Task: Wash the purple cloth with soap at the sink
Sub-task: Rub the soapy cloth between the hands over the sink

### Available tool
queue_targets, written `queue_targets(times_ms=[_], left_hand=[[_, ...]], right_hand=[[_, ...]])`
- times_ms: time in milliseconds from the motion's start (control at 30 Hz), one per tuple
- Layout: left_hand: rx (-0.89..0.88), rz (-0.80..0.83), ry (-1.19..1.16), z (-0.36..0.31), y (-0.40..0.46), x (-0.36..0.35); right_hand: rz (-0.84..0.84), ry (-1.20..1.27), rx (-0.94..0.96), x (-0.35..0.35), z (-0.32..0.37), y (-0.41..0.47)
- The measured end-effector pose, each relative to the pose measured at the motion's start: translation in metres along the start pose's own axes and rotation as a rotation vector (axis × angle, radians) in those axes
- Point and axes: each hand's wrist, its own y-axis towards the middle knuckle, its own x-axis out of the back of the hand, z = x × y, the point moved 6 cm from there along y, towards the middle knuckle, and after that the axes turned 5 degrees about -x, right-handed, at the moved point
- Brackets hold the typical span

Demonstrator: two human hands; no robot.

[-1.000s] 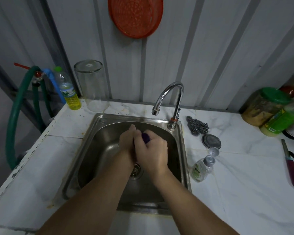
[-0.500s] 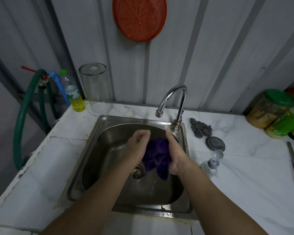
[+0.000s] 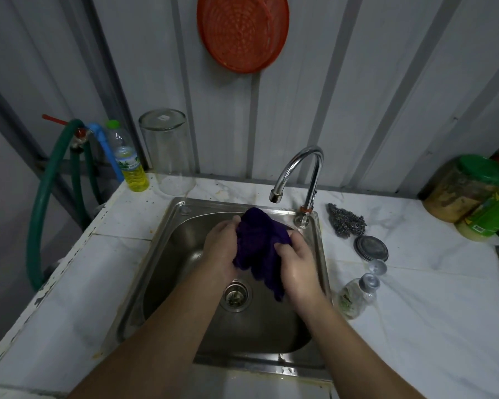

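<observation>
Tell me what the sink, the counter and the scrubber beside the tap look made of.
Sink: likely stainless steel, brushed grey with soft reflections. Counter: white glossy slabs with grey veins and visible joints, probably marble or marble-look tile. Scrubber: a tangled grey, glinting wad, apparently steel wire.

Was plain home kitchen: stainless steel sink (image 3: 162,272) with curved chrome tap (image 3: 298,171) set in white marble-look counter (image 3: 415,298), grey steel-wool scourer (image 3: 346,223), green-lidded food jars (image 3: 467,187), corrugated metal wall (image 3: 357,82).
</observation>
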Motion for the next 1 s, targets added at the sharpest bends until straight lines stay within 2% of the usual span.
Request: queue_targets(times_ms=[67,133,167,200,267,333,400,533,567,633,700,800,933,1000], left_hand=[[0.054,-0.024,-0.016,0.002,-0.004,-0.002],[0.057,0.034,-0.022,0.009,-0.010,-0.004],[0.045,0.064,-0.008,0.013,-0.014,-0.008],[0.046,0.075,-0.011,0.016,-0.021,-0.012],[0.067,0.047,-0.095,0.023,-0.028,-0.018],[0.062,0.061,-0.102,0.031,-0.025,-0.027],[0.055,-0.004,-0.039,0.032,-0.022,-0.025],[0.051,-0.164,-0.028,0.026,-0.005,-0.002],[0.046,-0.156,-0.017,0.023,-0.006,0.001],[0.050,-0.027,-0.092,0.026,-0.006,-0.001],[0.056,0.033,-0.099,0.028,-0.010,-0.007],[-0.046,-0.044,0.071,0.025,-0.002,-0.007],[-0.192,0.051,0.289,0.008,-0.009,-0.014],[-0.338,0.005,0.467,-0.004,-0.008,-0.007]], right_hand=[[0.043,-0.112,0.144,-0.018,0.011,-0.023],[0.073,-0.382,0.307,-0.040,0.018,-0.039],[0.020,-0.522,0.360,-0.046,0.022,-0.038],[-0.085,-0.626,0.362,-0.045,0.025,-0.027],[-0.255,-0.691,0.206,-0.032,0.027,0.009],[-0.272,-0.657,-0.022,-0.013,0.021,0.043],[-0.249,-0.582,-0.106,-0.003,0.011,0.052],[-0.197,-0.506,0.085,-0.031,0.011,0.001],[-0.157,-0.533,0.139,-0.041,0.015,-0.015],[-0.103,-0.603,0.213,-0.054,0.021,-0.029],[-0.155,-0.681,0.211,-0.053,0.029,-0.016],[-0.246,-0.616,0.024,-0.028,0.025,0.030],[-0.238,-0.430,-0.151,-0.003,-0.003,0.052],[-0.176,-0.320,-0.224,0.001,-0.011,0.045]])
